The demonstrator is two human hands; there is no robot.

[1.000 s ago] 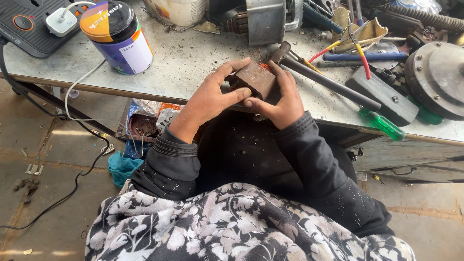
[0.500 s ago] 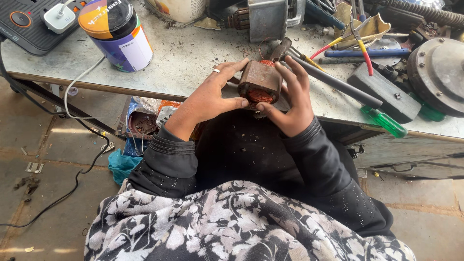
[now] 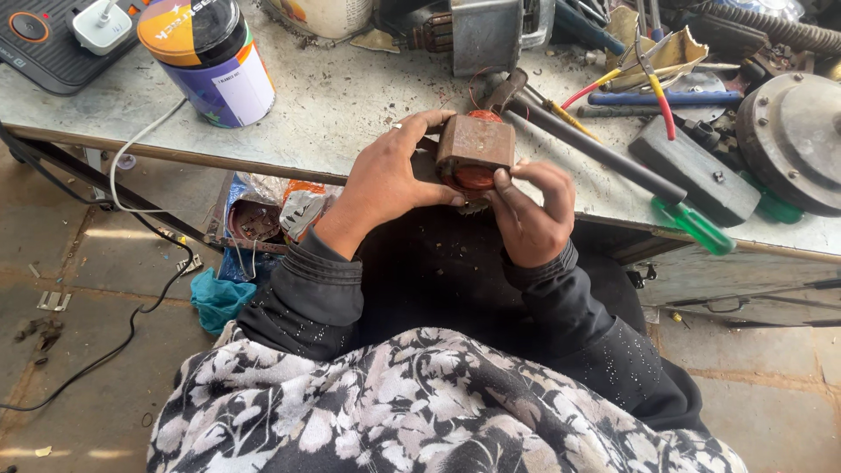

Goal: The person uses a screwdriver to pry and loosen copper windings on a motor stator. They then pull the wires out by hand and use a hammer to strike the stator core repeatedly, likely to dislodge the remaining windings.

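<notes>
At the far left of the workbench (image 3: pixel 350 105) lies a dark power strip (image 3: pixel 44 39) with a white plug (image 3: pixel 98 22) in it, and a white cable (image 3: pixel 131 158) drops from it over the bench edge. Just right of it stands a tin can (image 3: pixel 210 57) with a purple and white body and an orange band near its dark lid. Your left hand (image 3: pixel 385 180) curls around the left side of a rusty metal block (image 3: pixel 475 153), thumb along its lower edge and fingers reaching over the top. The block sits upright between both hands at the near edge of the bench, with copper-red winding showing at its top and bottom. Your right hand (image 3: pixel 530 215) grips it from below and right, fingers bent closed against its face. Behind the block lies a hammer (image 3: pixel 578 140), its dark handle running right toward a green-handled screwdriver (image 3: pixel 696 226). Further right rest a black block (image 3: pixel 692 171) and a round metal housing (image 3: pixel 793 140).
</notes>
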